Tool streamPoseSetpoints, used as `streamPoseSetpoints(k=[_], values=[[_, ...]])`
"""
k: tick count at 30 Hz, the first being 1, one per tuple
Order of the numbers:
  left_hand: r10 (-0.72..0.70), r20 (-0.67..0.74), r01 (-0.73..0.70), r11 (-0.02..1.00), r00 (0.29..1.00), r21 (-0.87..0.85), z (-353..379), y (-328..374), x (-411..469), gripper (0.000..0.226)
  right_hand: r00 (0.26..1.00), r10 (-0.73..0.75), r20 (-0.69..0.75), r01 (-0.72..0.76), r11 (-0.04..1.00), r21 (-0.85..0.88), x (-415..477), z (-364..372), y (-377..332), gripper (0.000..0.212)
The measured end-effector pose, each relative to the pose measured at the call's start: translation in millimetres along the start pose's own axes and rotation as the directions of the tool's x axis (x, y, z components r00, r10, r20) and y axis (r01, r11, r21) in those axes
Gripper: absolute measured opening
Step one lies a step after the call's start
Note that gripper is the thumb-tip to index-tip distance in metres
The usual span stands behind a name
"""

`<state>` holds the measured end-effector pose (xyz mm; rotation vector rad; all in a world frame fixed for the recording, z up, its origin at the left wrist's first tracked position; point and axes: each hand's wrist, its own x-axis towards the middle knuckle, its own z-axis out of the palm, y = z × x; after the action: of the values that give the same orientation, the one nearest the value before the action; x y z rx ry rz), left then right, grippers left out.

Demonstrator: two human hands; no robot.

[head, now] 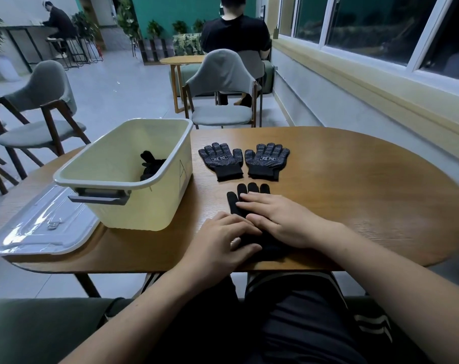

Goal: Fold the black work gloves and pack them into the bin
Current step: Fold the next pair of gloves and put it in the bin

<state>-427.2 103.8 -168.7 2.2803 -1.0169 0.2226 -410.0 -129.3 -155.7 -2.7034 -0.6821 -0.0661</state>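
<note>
Left hand (223,240) and right hand (275,219) flat, fingers straight, gripping nothing, pressing a plain black knit work glove (252,188) onto the oval wooden desk (354,179). Just beyond the fingertips, one dot-gripped black glove (221,160) beside a second dot-gripped black glove (266,160), apart. Forward-left of the left hand, a cream plastic bin (133,208) holding another black glove (150,165).

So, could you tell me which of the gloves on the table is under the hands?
The plain black glove: left hand and right hand rest on it. The left dotted glove and right dotted glove lie untouched.
</note>
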Motion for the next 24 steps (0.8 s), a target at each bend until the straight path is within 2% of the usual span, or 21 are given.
streamPoseSetpoints(k=[7,14,16,19,21,24], values=[[0.0,0.009,0.0,1.0,1.0,0.0,-0.9,0.7,0.2,0.032,0.987,0.059,0.146,-0.041,0.991,-0.127,12.7,-7.9,4.1,0.068],[-0.001,0.012,0.001,1.0,1.0,0.01,-1.0,1.6,-0.1,0.032,0.981,0.134,0.138,-0.115,0.984,-0.139,25.3,-6.4,19.5,0.075],[0.0,0.005,0.0,1.0,1.0,0.009,-0.9,1.0,-0.4,0.031,0.985,0.146,0.086,-0.143,0.989,-0.046,25.3,-8.0,21.8,0.072],[-0.011,-0.002,0.011,1.0,1.0,0.004,0.1,0.6,-1.3,0.03,0.979,0.176,-0.107,-0.168,0.983,0.081,15.8,-14.9,22.8,0.065],[-0.011,-0.012,0.011,1.0,1.0,0.01,1.3,0.4,-1.0,0.03,0.958,0.172,-0.23,-0.148,0.982,0.115,2.3,-18.3,17.5,0.063],[-0.021,-0.017,0.022,1.0,1.0,0.01,2.1,-1.0,-1.4,0.032,0.93,0.125,-0.347,-0.072,0.984,0.162,-22.7,-15.8,1.0,0.048]])
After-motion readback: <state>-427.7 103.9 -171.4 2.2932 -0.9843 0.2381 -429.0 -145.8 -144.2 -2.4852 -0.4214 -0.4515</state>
